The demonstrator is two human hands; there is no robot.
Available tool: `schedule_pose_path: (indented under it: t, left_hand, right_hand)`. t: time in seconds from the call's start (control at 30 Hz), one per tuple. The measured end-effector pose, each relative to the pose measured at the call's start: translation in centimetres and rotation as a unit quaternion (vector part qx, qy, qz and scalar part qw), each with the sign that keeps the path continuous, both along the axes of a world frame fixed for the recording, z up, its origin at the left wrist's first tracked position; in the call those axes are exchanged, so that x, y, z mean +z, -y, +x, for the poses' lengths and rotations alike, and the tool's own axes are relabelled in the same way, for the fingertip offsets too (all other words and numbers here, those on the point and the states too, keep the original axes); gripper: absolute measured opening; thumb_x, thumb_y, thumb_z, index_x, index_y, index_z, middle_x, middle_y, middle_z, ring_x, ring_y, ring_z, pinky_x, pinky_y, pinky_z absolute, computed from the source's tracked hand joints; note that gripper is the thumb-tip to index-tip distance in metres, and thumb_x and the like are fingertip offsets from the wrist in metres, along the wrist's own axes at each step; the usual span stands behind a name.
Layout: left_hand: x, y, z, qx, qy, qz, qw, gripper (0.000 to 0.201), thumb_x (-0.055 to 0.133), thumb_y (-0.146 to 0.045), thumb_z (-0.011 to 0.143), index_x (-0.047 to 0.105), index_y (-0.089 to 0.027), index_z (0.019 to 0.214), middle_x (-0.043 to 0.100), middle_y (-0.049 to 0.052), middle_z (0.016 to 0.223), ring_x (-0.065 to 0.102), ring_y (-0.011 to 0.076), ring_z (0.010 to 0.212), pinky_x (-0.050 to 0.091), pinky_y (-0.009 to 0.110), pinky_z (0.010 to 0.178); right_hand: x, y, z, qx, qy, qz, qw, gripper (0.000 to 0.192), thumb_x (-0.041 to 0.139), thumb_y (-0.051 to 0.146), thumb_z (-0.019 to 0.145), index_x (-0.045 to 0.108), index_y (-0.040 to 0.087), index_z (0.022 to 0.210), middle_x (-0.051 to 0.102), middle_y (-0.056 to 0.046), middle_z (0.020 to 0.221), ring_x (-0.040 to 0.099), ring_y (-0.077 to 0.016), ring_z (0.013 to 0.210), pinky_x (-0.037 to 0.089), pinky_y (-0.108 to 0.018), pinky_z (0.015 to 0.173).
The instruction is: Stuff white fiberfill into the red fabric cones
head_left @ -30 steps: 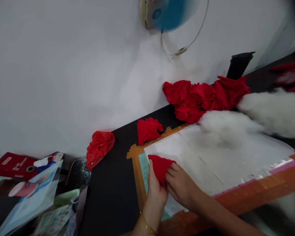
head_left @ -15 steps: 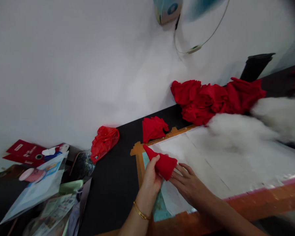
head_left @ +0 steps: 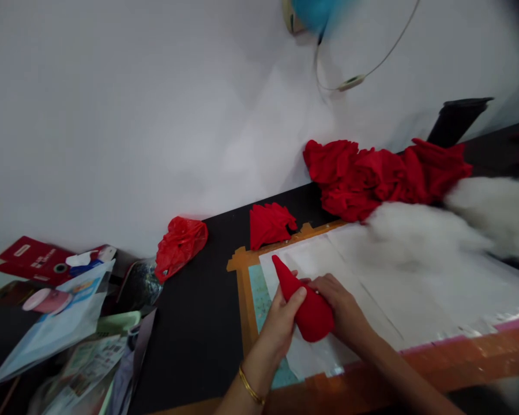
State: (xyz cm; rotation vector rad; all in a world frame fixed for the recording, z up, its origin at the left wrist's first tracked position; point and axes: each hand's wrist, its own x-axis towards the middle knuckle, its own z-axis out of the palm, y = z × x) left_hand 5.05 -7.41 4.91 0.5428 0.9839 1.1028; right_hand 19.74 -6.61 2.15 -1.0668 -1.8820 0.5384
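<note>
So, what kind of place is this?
Probably a small craft or sewing workbench for stuffed fabric items. Both hands, left hand and right hand, grip a red fabric cone; a red cloth pile and white stuffing lie nearby.

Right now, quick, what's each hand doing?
Left hand: grip closed around the red fabric cone.
Right hand: wrapped on the same cone's wide end, holding it.

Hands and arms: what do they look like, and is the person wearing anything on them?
Both are bare, with no gloves and no sleeves in view. The left hand has a thin gold bangle round its wrist. The right hand shows no ring, watch or band, and its forearm runs bare to the picture's lower edge.
</note>
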Motion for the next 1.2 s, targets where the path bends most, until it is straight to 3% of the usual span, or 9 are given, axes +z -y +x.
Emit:
schedule_pose_path:
  t: [0.1, 0.2, 0.33, 0.43, 0.53, 0.67, 0.83, 0.97, 1.2]
  left_hand:
    - [0.0, 0.2, -1.0, -0.011, -0.002, -0.022, 1.0, 0.072, 0.081, -0.037, 0.07, 0.055, -0.017, 0.134, 0.068, 0.015, 0.121, 0.06, 0.0314, 0.115, 0.046, 0.042, 0.099]
    - [0.0, 0.6, -1.7, -0.056, 0.02, -0.022, 0.998, 0.068, 0.079, -0.039, 0.072, 0.057, -0.016, 0.133, 0.069, 0.015, 0.119, 0.059, 0.0334, 0.118, 0.043, 0.046, 0.103]
    - [-0.3, 1.2, -1.0, -0.097, -0.003, 0.012, 0.995, 0.061, 0.076, -0.04, 0.076, 0.059, -0.02, 0.131, 0.058, 0.012, 0.137, 0.047, 0.0318, 0.133, 0.034, 0.045, 0.113]
    - [-0.5, 1.6, -0.3, -0.103, -0.006, 0.024, 0.994, 0.063, 0.074, -0.041, 0.078, 0.056, -0.021, 0.135, 0.054, 0.011, 0.142, 0.044, 0.0299, 0.135, 0.033, 0.043, 0.115]
    - [-0.9, 1.5, 0.1, -0.083, -0.027, 0.03, 0.996, 0.061, 0.072, -0.042, 0.079, 0.057, -0.018, 0.133, 0.06, 0.013, 0.135, 0.051, 0.0295, 0.129, 0.038, 0.043, 0.111]
    - [-1.7, 0.8, 0.5, -0.014, -0.081, 0.051, 0.995, 0.04, 0.074, -0.042, 0.077, 0.069, -0.015, 0.107, 0.072, 0.011, 0.109, 0.065, 0.0261, 0.102, 0.05, 0.038, 0.093]
    - [-1.6, 0.5, 0.8, 0.011, -0.078, 0.06, 0.995, 0.032, 0.079, -0.035, 0.071, 0.07, -0.014, 0.095, 0.073, 0.007, 0.089, 0.065, 0.019, 0.08, 0.05, 0.03, 0.077]
    - [-0.7, 0.8, 0.3, 0.052, -0.06, 0.034, 0.996, 0.035, 0.078, -0.039, 0.07, 0.069, -0.017, 0.096, 0.07, 0.004, 0.089, 0.062, 0.0157, 0.078, 0.048, 0.026, 0.073]
    - [-0.6, -0.5, -1.1, 0.019, -0.133, 0.034, 0.99, 0.032, 0.079, -0.042, 0.068, 0.063, -0.017, 0.08, 0.058, -0.002, 0.074, 0.05, 0.0098, 0.065, 0.038, 0.021, 0.062]
  right_hand:
    - [0.6, 0.3, 0.8, 0.087, -0.041, -0.055, 0.994, 0.041, 0.057, 0.013, 0.084, 0.053, 0.022, 0.124, 0.061, -0.011, 0.121, 0.058, -0.023, 0.104, 0.051, -0.036, 0.084]
    - [1.0, 0.9, 1.4, 0.149, -0.077, -0.136, 0.976, 0.044, 0.056, 0.015, 0.087, 0.051, 0.024, 0.129, 0.062, -0.009, 0.118, 0.061, -0.0197, 0.1, 0.052, -0.032, 0.083]
    - [0.3, 1.5, 0.0, 0.053, -0.095, -0.139, 0.984, 0.02, 0.051, 0.019, 0.089, 0.061, 0.021, 0.106, 0.065, -0.006, 0.097, 0.063, -0.0196, 0.086, 0.05, -0.031, 0.074]
    - [-0.2, 1.6, -1.1, -0.013, -0.053, -0.079, 0.995, 0.017, 0.045, 0.017, 0.09, 0.061, 0.019, 0.093, 0.065, -0.006, 0.087, 0.06, -0.0198, 0.079, 0.047, -0.031, 0.068]
    - [-0.3, 1.3, -1.2, -0.061, 0.038, 0.02, 0.997, 0.021, 0.043, 0.017, 0.092, 0.061, 0.018, 0.081, 0.064, -0.005, 0.075, 0.056, -0.0206, 0.071, 0.04, -0.033, 0.064]
    - [-0.7, 0.9, -0.4, -0.11, 0.139, 0.105, 0.979, 0.024, 0.042, 0.013, 0.091, 0.064, 0.017, 0.083, 0.065, -0.005, 0.068, 0.057, -0.0223, 0.068, 0.039, -0.035, 0.063]
    - [-1.7, 0.9, 0.0, -0.12, 0.078, 0.003, 0.99, 0.036, 0.043, 0.009, 0.082, 0.062, 0.015, 0.111, 0.074, -0.007, 0.093, 0.069, -0.0185, 0.074, 0.048, -0.026, 0.06]
    - [-1.8, 1.0, -0.1, -0.088, 0.035, -0.11, 0.989, 0.04, 0.045, 0.012, 0.079, 0.059, 0.017, 0.116, 0.075, -0.005, 0.088, 0.07, -0.0179, 0.068, 0.051, -0.025, 0.058]
    - [-0.5, 1.2, -0.6, -0.068, 0.133, -0.016, 0.989, 0.03, 0.043, 0.008, 0.085, 0.063, 0.02, 0.103, 0.072, -0.01, 0.099, 0.066, -0.0243, 0.086, 0.052, -0.033, 0.069]
